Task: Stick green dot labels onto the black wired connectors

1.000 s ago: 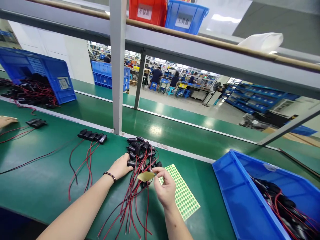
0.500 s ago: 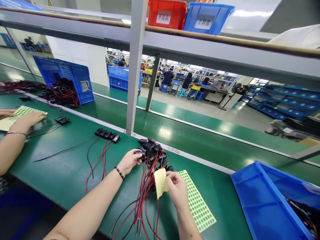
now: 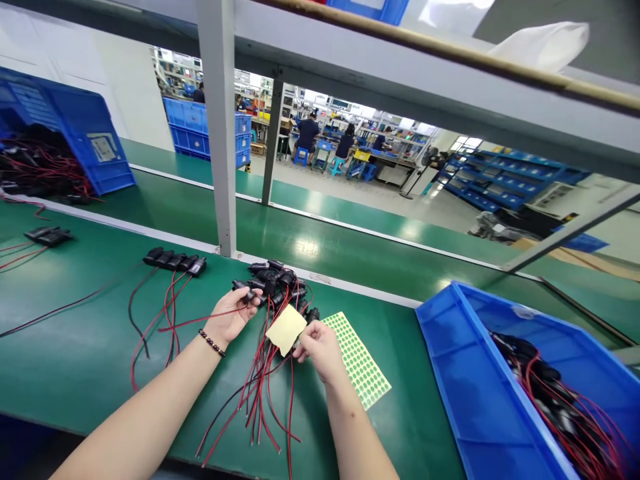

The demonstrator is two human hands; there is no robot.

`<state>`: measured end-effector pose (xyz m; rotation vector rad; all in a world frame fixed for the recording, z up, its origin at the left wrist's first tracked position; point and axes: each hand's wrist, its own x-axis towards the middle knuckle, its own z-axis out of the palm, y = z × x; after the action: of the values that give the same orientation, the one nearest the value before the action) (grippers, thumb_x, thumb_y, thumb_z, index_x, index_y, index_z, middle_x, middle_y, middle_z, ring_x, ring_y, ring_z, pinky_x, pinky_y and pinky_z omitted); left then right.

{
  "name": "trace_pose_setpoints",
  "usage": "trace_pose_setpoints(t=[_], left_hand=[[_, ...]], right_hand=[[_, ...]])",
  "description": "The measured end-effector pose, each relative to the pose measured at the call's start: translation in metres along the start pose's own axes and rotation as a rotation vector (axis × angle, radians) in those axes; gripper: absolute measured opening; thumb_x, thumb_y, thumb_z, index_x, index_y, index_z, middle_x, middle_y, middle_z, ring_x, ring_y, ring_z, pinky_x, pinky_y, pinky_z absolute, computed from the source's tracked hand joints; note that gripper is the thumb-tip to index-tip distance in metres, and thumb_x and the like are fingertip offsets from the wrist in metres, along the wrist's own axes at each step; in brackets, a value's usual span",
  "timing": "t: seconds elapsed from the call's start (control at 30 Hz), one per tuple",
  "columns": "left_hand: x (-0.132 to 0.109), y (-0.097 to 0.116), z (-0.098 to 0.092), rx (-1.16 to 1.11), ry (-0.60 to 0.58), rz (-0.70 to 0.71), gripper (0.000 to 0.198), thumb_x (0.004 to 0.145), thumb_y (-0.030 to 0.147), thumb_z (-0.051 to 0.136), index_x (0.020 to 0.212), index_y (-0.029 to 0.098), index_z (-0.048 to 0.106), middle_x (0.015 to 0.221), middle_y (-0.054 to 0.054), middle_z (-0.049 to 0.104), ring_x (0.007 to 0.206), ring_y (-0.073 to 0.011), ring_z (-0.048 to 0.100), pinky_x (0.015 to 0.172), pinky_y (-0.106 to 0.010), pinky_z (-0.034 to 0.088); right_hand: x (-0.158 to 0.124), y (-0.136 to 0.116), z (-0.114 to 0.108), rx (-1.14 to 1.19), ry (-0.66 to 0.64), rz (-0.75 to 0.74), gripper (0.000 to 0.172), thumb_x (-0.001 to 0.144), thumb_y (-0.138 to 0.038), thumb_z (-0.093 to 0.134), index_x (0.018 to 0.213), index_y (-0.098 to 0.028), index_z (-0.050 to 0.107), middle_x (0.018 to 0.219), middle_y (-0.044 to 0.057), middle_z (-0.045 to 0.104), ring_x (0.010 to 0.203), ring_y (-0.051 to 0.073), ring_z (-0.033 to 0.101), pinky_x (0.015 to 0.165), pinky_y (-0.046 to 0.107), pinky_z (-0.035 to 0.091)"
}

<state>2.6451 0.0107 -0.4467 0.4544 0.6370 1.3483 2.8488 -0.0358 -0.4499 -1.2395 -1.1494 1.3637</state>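
Note:
My left hand (image 3: 231, 317) is closed around a small black wired part (image 3: 249, 295), its red lead trailing back over the wrist. Beside those fingers lies a pile of similar black parts (image 3: 274, 279), with red and black wires (image 3: 260, 373) spread toward the table's near edge. My right hand (image 3: 321, 350) pinches a torn piece of pale yellow paper (image 3: 286, 329) above the wires. Partly behind that hand, a sheet of green round stickers (image 3: 359, 360) lies flat on the table. A short row of black wired parts (image 3: 174, 261) sits to the left.
On the right a blue bin (image 3: 440, 360) holds more wired parts. Another blue bin (image 3: 107, 143), tipped on its side, spills parts at the far left. A grey post (image 3: 217, 133) rises behind the green table (image 3: 395, 427), carrying an overhead shelf (image 3: 380, 60).
The view has swung right, bringing more of the right bin in and losing a co-worker's hands at left. My left hand has drawn the black part slightly off the pile; the yellow paper has turned flatter.

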Motion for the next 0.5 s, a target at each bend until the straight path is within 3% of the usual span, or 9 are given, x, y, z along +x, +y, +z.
trace_pose_setpoints(t=[0.1, 0.23, 0.37, 0.5], left_hand=[[-0.006, -0.008, 0.003, 0.135, -0.085, -0.037, 0.014, 0.075, 0.021, 0.059, 0.086, 0.014, 0.053, 0.063, 0.0, 0.058, 0.046, -0.0071, 0.05, 0.041, -0.017, 0.039], [-0.016, -0.017, 0.011, 0.42, -0.206, -0.069, 0.022, 0.071, 0.025, 0.064, 0.088, 0.014, 0.055, 0.07, -0.001, 0.058, 0.059, -0.0094, 0.052, 0.052, -0.021, 0.043], [-0.023, -0.021, 0.017, 0.697, -0.327, -0.033, 0.035, 0.068, 0.026, 0.067, 0.099, 0.014, 0.059, 0.088, -0.003, 0.061, 0.075, -0.0126, 0.054, 0.069, -0.024, 0.043], [-0.025, -0.023, 0.016, 0.893, -0.388, -0.004, 0.034, 0.067, 0.03, 0.066, 0.096, 0.013, 0.06, 0.081, -0.002, 0.06, 0.075, -0.0143, 0.054, 0.071, -0.026, 0.04]], right_hand=[[-0.002, -0.002, 0.001, 0.065, -0.055, 0.025, 0.012, 0.059, -0.013, 0.053, 0.057, -0.019, 0.043, 0.041, -0.002, 0.058, 0.039, 0.014, 0.058, 0.035, 0.019, 0.043], [-0.003, -0.005, 0.001, 0.151, -0.101, 0.021, 0.013, 0.059, -0.014, 0.055, 0.057, -0.018, 0.044, 0.047, -0.001, 0.06, 0.041, 0.014, 0.059, 0.036, 0.02, 0.045], [-0.005, -0.006, 0.0, 0.19, -0.145, 0.012, 0.01, 0.06, -0.014, 0.056, 0.057, -0.016, 0.047, 0.084, 0.007, 0.068, 0.045, 0.012, 0.06, 0.038, 0.021, 0.045], [-0.004, -0.007, -0.005, 0.139, -0.161, -0.054, 0.009, 0.063, -0.014, 0.056, 0.055, -0.014, 0.051, 0.103, 0.009, 0.062, 0.045, 0.007, 0.056, 0.04, 0.02, 0.043]])
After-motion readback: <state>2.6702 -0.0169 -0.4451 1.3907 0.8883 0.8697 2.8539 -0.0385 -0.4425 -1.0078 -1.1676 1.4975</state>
